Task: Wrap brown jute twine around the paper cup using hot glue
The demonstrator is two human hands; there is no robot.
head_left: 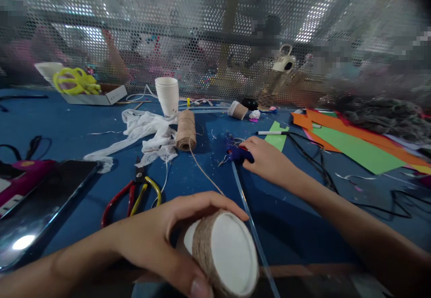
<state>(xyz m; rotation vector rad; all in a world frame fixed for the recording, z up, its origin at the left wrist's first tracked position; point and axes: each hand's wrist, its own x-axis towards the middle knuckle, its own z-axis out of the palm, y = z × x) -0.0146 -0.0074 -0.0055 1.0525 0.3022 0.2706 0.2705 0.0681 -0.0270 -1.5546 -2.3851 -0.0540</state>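
Observation:
My left hand (158,233) is closed around a paper cup (234,253) tilted on its side, its white base facing me. Jute twine (204,244) is wound round the cup's wall. A strand runs from it to the twine spool (186,129) standing on the blue table. Farther off, my right hand (261,156) grips a dark blue glue gun (240,154). Out of the glue gun's back a long clear glue stick (247,208) reaches toward me, passing beside the cup. The gun's nozzle is hard to make out.
Red-and-yellow handled scissors (139,181) lie left of the spool, near crumpled white fabric (150,132). A phone (50,203) rests at far left. Stacked paper cups (167,96) stand behind. Coloured paper (357,145) and a black cable (323,168) lie right; a mesh panel (202,33) closes the back.

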